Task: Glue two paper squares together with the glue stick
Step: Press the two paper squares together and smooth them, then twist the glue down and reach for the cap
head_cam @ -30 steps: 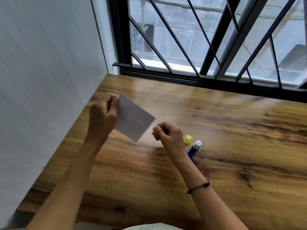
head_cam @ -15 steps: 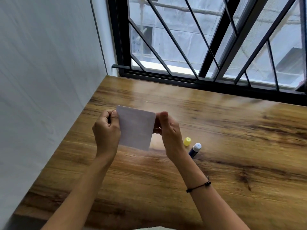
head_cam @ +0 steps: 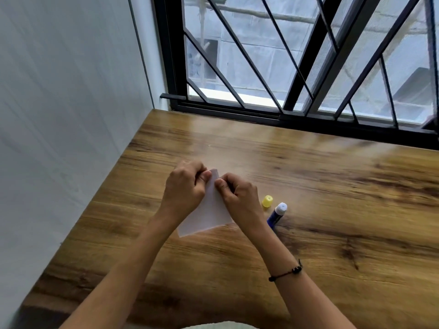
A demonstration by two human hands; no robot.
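Head view looks down on a wood-grain bench [head_cam: 332, 233] set into a corner, with a pale wall [head_cam: 59, 115] filling the left of the frame and a black barred window [head_cam: 297, 67] across the top. At centre, the left hand [head_cam: 184, 188] and right hand [head_cam: 240, 195] both have fingers curled, pinching the upper corner of the white paper [head_cam: 209, 217], which slopes down toward the lower centre between the wrists. Whether it is one square or two stacked cannot be told. Just right of the right wrist lies the uncapped blue glue stick [head_cam: 276, 214], its long axis running lower left to upper right, white tip toward the window. Its yellow cap [head_cam: 267, 201] sits beside the tip.
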